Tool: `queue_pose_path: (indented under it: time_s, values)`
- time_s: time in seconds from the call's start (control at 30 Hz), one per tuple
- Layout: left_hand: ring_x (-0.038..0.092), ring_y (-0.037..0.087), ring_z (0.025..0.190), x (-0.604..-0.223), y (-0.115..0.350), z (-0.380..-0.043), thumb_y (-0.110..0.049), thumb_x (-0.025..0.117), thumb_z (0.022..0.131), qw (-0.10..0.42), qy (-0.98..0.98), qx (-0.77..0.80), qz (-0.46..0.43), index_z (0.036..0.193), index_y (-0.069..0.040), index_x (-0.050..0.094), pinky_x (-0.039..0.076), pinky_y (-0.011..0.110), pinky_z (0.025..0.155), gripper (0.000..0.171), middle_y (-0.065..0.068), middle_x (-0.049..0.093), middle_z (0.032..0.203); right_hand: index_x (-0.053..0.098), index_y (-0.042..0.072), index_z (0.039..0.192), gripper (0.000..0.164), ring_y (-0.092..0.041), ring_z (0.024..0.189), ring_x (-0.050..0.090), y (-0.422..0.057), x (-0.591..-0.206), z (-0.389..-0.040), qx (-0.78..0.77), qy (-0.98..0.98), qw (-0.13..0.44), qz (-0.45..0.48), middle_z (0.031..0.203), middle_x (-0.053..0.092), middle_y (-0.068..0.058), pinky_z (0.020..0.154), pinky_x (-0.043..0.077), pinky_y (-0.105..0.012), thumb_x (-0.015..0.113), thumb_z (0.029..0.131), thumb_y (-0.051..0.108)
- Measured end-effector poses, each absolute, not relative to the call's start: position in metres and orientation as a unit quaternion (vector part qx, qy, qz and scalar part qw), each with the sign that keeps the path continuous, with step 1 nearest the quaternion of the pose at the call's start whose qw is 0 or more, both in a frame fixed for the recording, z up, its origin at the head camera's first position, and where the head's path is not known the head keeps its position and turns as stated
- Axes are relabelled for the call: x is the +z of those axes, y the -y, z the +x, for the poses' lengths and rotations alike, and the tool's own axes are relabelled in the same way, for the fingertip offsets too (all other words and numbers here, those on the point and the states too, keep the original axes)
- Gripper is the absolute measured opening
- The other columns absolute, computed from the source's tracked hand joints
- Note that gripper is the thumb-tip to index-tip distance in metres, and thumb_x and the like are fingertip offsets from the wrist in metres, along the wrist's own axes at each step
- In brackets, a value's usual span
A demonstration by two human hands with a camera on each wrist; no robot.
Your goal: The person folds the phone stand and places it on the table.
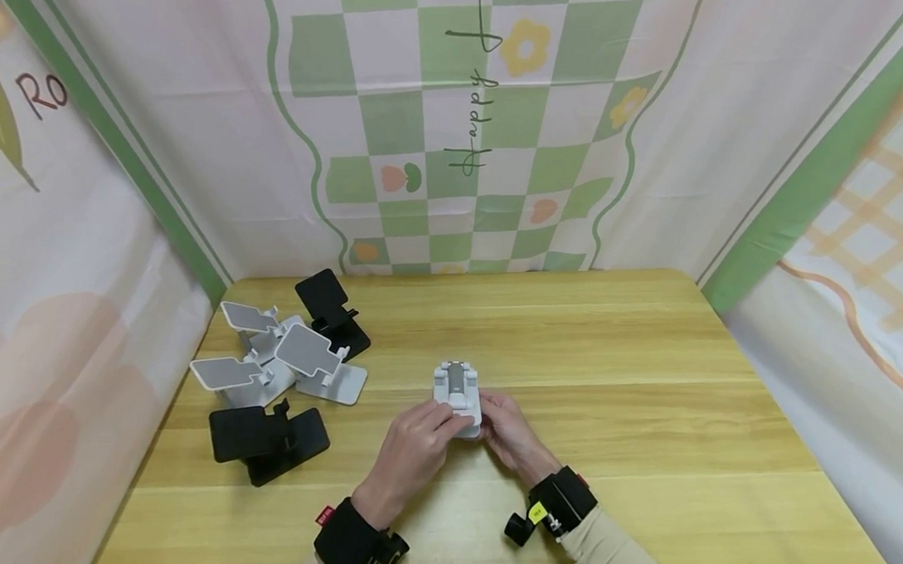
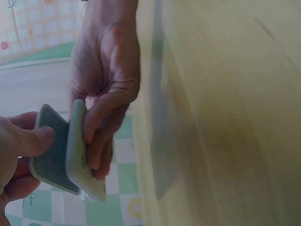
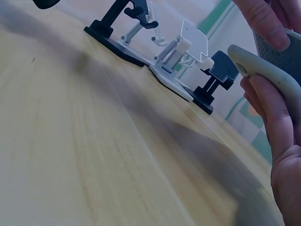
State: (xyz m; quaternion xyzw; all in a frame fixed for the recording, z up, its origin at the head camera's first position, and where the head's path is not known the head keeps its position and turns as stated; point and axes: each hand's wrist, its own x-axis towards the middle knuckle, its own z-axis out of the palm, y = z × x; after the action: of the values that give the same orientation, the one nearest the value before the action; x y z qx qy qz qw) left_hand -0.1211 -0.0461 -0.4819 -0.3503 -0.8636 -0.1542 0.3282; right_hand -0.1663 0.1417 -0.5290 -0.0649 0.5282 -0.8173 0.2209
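A white foldable phone stand (image 1: 456, 390) with a grey strip is held between both hands, low over the front middle of the table. My left hand (image 1: 413, 448) pinches its grey-padded plate (image 2: 52, 153), thumb on the pad, as the left wrist view shows. With curled fingers my right hand (image 1: 512, 433) grips the stand's white base (image 2: 77, 150) from the other side. Plate and base stand apart at a narrow angle. In the right wrist view the right fingers (image 3: 273, 106) lie against the outside of the base; part of the stand is out of frame.
Left on the wooden table (image 1: 606, 345) several unfolded phone stands sit close together: white ones with grey pads (image 1: 309, 349), a black one (image 1: 270, 437) in front and another black stand (image 1: 331, 311) behind. Patterned cloth (image 1: 457, 108) hangs around the table's back and sides.
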Motion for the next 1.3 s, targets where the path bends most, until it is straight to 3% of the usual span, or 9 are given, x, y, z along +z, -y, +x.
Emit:
queue_pose_path:
  time_s: [0.27, 0.43, 0.57, 0.7, 0.8, 0.9, 1.03, 1.3]
  values:
    - [0.062, 0.013, 0.085, -0.488, 0.050, -0.129, -0.009, 0.088, 0.079, 0.295, 0.841, -0.308, -0.332, 0.098, -0.012, 0.080, 0.054, 0.021, 0.075, 0.021, -0.002, 0.069, 0.092, 0.030, -0.027, 0.143, 0.054, -0.009, 0.085, 0.073, -0.142, -0.527, -0.170, -0.812, -0.540, 0.214, -0.061, 0.105, 0.077, -0.001, 0.068, 0.059, -0.017, 0.043, 0.111, 0.014]
    - [0.064, 0.015, 0.088, -0.492, 0.055, -0.135, -0.005, 0.079, 0.088, 0.257, 0.808, -0.465, -0.254, 0.105, -0.008, 0.078, 0.056, 0.024, 0.077, 0.018, 0.001, 0.071, 0.096, 0.028, -0.024, 0.147, 0.055, -0.013, 0.095, 0.075, -0.144, -0.525, -0.171, -0.818, -0.534, 0.209, -0.049, 0.120, 0.073, -0.013, 0.080, 0.061, -0.023, 0.042, 0.112, 0.015]
    - [0.065, 0.019, 0.095, -0.495, 0.060, -0.139, -0.010, 0.073, 0.096, 0.171, 0.776, -0.596, -0.114, 0.117, -0.008, 0.074, 0.058, 0.029, 0.083, 0.022, 0.006, 0.070, 0.105, 0.027, -0.023, 0.149, 0.056, -0.015, 0.097, 0.075, -0.145, -0.523, -0.171, -0.815, -0.540, 0.204, -0.049, 0.131, 0.065, -0.025, 0.082, 0.061, -0.027, 0.040, 0.112, 0.017]
    - [0.066, 0.026, 0.109, -0.494, 0.063, -0.143, -0.030, 0.069, 0.101, 0.033, 0.721, -0.692, 0.006, 0.137, -0.005, 0.061, 0.057, 0.038, 0.095, 0.045, 0.012, 0.067, 0.125, 0.027, -0.023, 0.149, 0.057, -0.015, 0.096, 0.075, -0.146, -0.524, -0.170, -0.810, -0.549, 0.200, -0.051, 0.135, 0.061, -0.029, 0.082, 0.061, -0.027, 0.041, 0.112, 0.018]
    - [0.066, 0.031, 0.117, -0.491, 0.063, -0.147, -0.041, 0.064, 0.102, -0.072, 0.670, -0.738, 0.047, 0.146, 0.001, 0.051, 0.055, 0.045, 0.101, 0.062, 0.020, 0.063, 0.136, 0.028, -0.023, 0.148, 0.056, -0.014, 0.094, 0.075, -0.147, -0.525, -0.170, -0.810, -0.548, 0.202, -0.055, 0.131, 0.065, -0.026, 0.080, 0.061, -0.026, 0.042, 0.112, 0.017]
    - [0.065, 0.029, 0.119, -0.488, 0.064, -0.151, -0.046, 0.062, 0.101, -0.143, 0.629, -0.762, 0.060, 0.146, 0.004, 0.050, 0.055, 0.042, 0.101, 0.068, 0.023, 0.060, 0.139, 0.028, -0.024, 0.147, 0.058, -0.013, 0.092, 0.075, -0.146, -0.526, -0.169, -0.811, -0.544, 0.206, -0.066, 0.124, 0.071, -0.017, 0.079, 0.061, -0.025, 0.044, 0.111, 0.018]
    - [0.066, 0.024, 0.115, -0.485, 0.065, -0.157, -0.044, 0.064, 0.101, -0.186, 0.614, -0.765, 0.060, 0.143, 0.005, 0.054, 0.058, 0.035, 0.094, 0.065, 0.022, 0.061, 0.139, 0.027, -0.026, 0.146, 0.060, -0.014, 0.094, 0.075, -0.146, -0.527, -0.169, -0.814, -0.536, 0.209, -0.082, 0.117, 0.074, -0.007, 0.080, 0.061, -0.026, 0.046, 0.111, 0.019]
    - [0.068, 0.021, 0.105, -0.487, 0.065, -0.162, -0.029, 0.069, 0.100, -0.211, 0.620, -0.753, 0.060, 0.143, 0.007, 0.054, 0.060, 0.034, 0.089, 0.059, 0.021, 0.064, 0.134, 0.027, -0.028, 0.144, 0.061, -0.013, 0.094, 0.075, -0.148, -0.528, -0.171, -0.805, -0.542, 0.220, -0.098, 0.114, 0.076, -0.003, 0.079, 0.061, -0.024, 0.047, 0.110, 0.019]
